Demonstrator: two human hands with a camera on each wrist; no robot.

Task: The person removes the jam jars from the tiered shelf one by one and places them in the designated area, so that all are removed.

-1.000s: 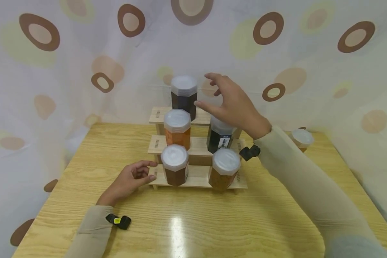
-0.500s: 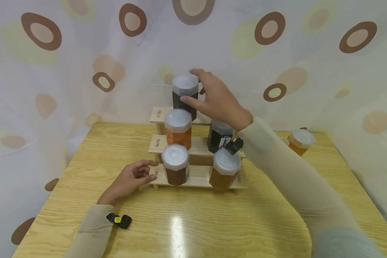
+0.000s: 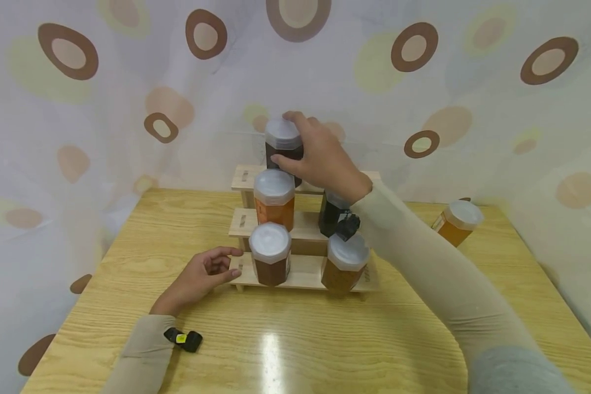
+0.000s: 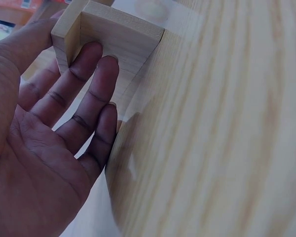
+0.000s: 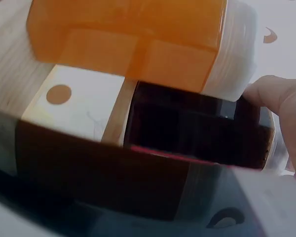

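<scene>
Fingers of the right hand (image 3: pixel 322 156) are gripping the dark jar (image 3: pixel 280 144), having just reached it; I'm judging the hold as made, the jar sitting atop the wooden stand (image 3: pixel 306 265). The left hand (image 3: pixel 194 280) is holding nothing, fingers lying loose beside the stand.

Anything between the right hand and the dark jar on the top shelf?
Nothing visible: the right hand curves round the dark jar near its top. The orange jar stands in front, on the middle shelf, its top close to the thumb, but not between them.
</scene>
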